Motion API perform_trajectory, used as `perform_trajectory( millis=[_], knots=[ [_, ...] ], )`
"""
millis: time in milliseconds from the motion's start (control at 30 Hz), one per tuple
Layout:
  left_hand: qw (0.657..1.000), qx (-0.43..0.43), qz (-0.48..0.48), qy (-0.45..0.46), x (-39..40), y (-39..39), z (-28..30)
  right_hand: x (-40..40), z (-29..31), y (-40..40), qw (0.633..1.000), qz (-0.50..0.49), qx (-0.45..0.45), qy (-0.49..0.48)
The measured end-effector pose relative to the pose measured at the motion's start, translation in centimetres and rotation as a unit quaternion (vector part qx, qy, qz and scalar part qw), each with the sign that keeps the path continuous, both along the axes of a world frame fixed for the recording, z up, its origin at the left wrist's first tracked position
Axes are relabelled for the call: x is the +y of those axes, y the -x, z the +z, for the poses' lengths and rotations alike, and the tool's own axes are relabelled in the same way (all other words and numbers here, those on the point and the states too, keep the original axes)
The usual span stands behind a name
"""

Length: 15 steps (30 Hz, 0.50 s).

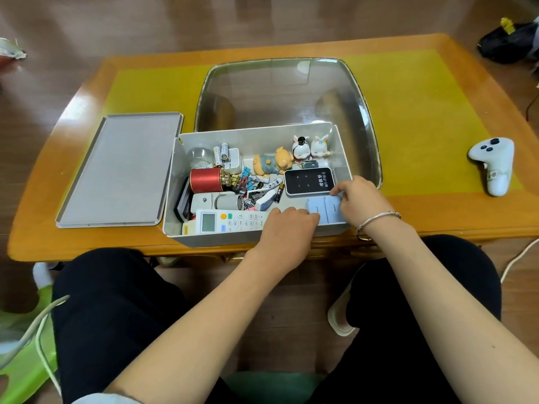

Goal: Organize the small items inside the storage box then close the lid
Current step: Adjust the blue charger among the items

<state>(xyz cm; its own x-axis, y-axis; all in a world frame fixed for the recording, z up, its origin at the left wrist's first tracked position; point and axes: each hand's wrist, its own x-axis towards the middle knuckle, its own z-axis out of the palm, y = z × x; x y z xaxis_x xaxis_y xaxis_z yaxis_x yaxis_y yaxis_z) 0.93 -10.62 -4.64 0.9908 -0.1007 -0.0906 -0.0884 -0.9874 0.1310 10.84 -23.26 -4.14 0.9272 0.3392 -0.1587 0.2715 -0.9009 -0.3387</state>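
Observation:
A grey storage box [204, 239] stands open at the table's near edge, its flat grey lid [122, 170] lying to its left. Inside lie a white remote [230, 221], a red cylinder [205, 179], batteries, binder clips, a pig figurine [272, 163], two rabbit figurines [310, 147] and a black Wi-Fi device [309, 181]. Both hands reach into the box's right end. My left hand [287, 231] and my right hand [360, 198] pinch a pale blue box [328, 209] from either side.
A large clear plastic tub [364, 91] stands behind the storage box on the yellow mat [423, 112]. A white game controller [494, 167] lies at the table's right. A black bag [510, 42] sits on the floor far right. My knees are under the table edge.

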Motion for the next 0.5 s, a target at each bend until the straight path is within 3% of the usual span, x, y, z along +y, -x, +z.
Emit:
perform_trajectory(
  millis=[300,500],
  knots=[
    [1.000,0.001,-0.014,-0.001,0.2,0.1,0.1,0.2,0.4,0.7,1.000,-0.002,-0.006,0.003],
    [1.000,-0.021,-0.011,0.010,0.5,0.5,0.4,0.5,1.2,1.8,0.991,0.009,-0.132,-0.034]
  ],
)
